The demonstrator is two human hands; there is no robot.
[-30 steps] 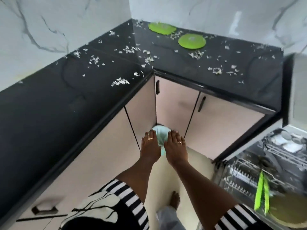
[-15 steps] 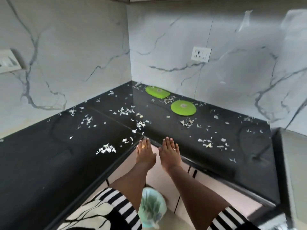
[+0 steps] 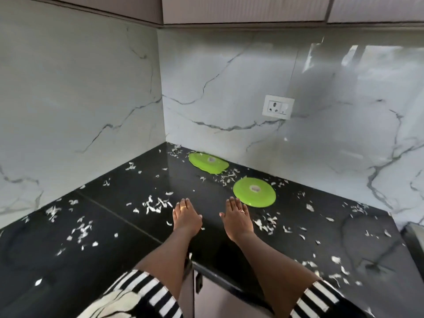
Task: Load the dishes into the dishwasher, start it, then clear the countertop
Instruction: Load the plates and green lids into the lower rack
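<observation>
Though the left hand (image 3: 187,218) and right hand (image 3: 238,220) lie flat, fingers straight, holding nothing, whether they touch the table (image 3: 137,260) is unclear; the far green plate (image 3: 207,162) looks smeared.

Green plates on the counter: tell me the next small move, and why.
Probably reach the right hand forward and lift the nearer green plate. It lies just ahead of that hand, which is empty with straight fingers; the left hand is empty too, and the countertop needs clearing.
</observation>
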